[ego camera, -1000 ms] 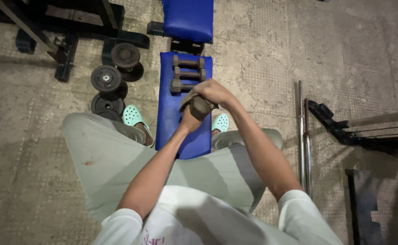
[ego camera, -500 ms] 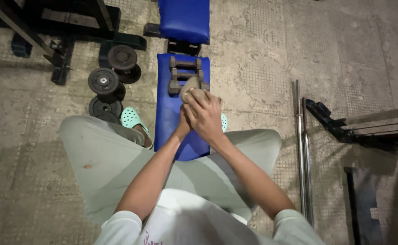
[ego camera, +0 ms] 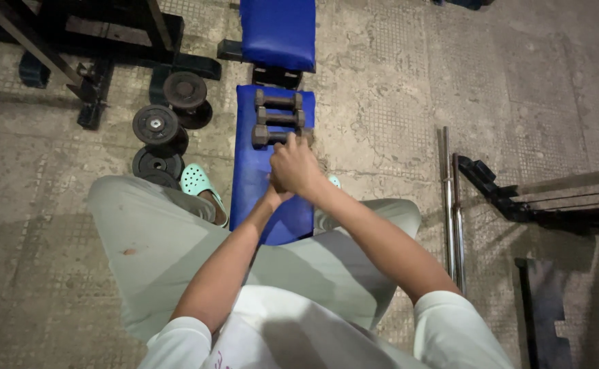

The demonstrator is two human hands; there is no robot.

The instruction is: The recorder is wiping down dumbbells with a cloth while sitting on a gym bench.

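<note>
The right hand [ego camera: 296, 166] lies over the left hand [ego camera: 277, 195], fingers curled together; whatever they grip is hidden, so it cannot be told. They hover just short of three dumbbells [ego camera: 279, 117] lined across the blue bench [ego camera: 252, 184]. This looks like handling at the row's near end. The pad's edges are close; bare padding lies only toward the person.

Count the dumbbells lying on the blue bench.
3, side by side across the blue bench: far dumbbell, middle dumbbell, near dumbbell beside the right hand. The hands may hide another.
</note>
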